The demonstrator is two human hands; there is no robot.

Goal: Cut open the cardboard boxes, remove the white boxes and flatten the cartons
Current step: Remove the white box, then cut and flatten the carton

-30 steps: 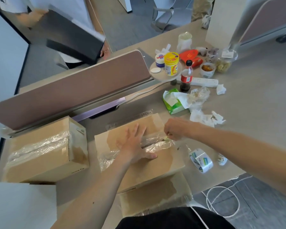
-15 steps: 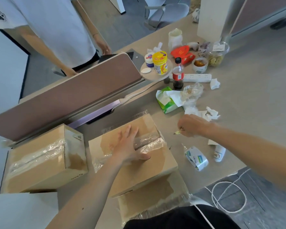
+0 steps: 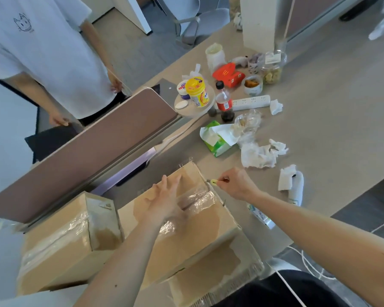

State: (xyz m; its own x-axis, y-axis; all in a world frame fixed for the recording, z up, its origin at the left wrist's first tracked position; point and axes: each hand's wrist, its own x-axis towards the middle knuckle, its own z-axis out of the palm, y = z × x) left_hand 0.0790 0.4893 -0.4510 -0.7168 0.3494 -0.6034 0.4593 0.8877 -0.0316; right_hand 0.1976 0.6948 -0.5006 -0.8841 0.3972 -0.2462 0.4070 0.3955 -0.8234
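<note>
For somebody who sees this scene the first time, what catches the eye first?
The taped cardboard box in the middle: the left hand rests on it, while the right hand pinches a small yellow cutter at its right edge. Behind, a red carton and a yellow tub stand out.

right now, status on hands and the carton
Left hand flat on taped carton. Right hand pinching small yellow cutter at carton's right edge. Flaps shut, nothing blocking.

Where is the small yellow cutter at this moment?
In the head view, just right of centre: the right hand pinches the cutter at the far right edge of the middle carton, with the left hand over its top.
</note>
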